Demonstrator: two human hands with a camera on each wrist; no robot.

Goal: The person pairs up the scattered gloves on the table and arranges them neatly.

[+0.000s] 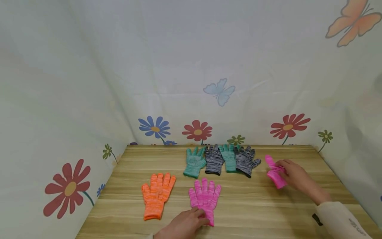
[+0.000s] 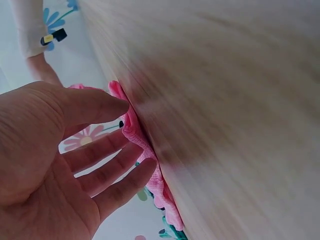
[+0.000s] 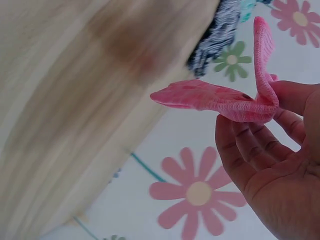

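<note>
A pink knit glove (image 1: 206, 195) lies flat near the front of the table, fingers pointing away. My left hand (image 1: 185, 223) rests at its cuff, the thumb apart from the loosely bent fingers; in the left wrist view the fingertips (image 2: 148, 170) are against the glove's edge. At the right, my right hand (image 1: 298, 176) pinches another pink glove (image 1: 277, 176) between thumb and fingers. The right wrist view shows this second glove (image 3: 220, 100) folded and held up off the table.
An orange glove (image 1: 157, 196) lies at the left. Along the back sit a green glove (image 1: 194, 162), a grey-black glove (image 1: 214, 161), a second green glove (image 1: 229, 161) and a second grey-black glove (image 1: 245, 162), partly overlapping. A flowered curtain (image 1: 179, 83) surrounds the wooden table (image 1: 247, 212).
</note>
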